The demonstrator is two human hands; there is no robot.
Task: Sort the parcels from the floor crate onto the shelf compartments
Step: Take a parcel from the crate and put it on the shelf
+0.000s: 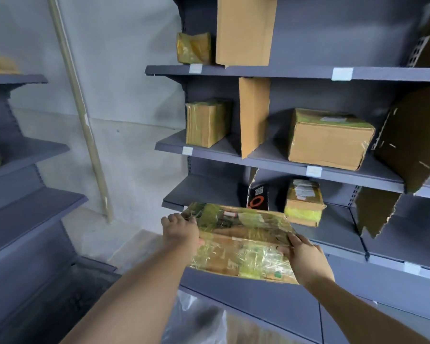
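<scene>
A flat cardboard parcel (241, 240) wrapped in clear and yellow-green tape is held in front of the grey shelf unit (278, 71), level with its lower left compartment (204, 188). My left hand (181, 232) grips its left edge. My right hand (305, 259) grips its right near corner, thumb on top. Cardboard dividers (253, 115) split each shelf into compartments. Other parcels lie on the shelves: a taped box (207, 122), a larger box (330, 139), a small box with yellow tape (304, 202) and a yellow-wrapped parcel (193, 48).
A second grey shelf unit (23, 170) stands at the left with parcels on it. A pale pole (80, 108) leans against the wall. Clear plastic (196, 321) lies at the bottom. A black carton (258, 197) stands beside the lower divider.
</scene>
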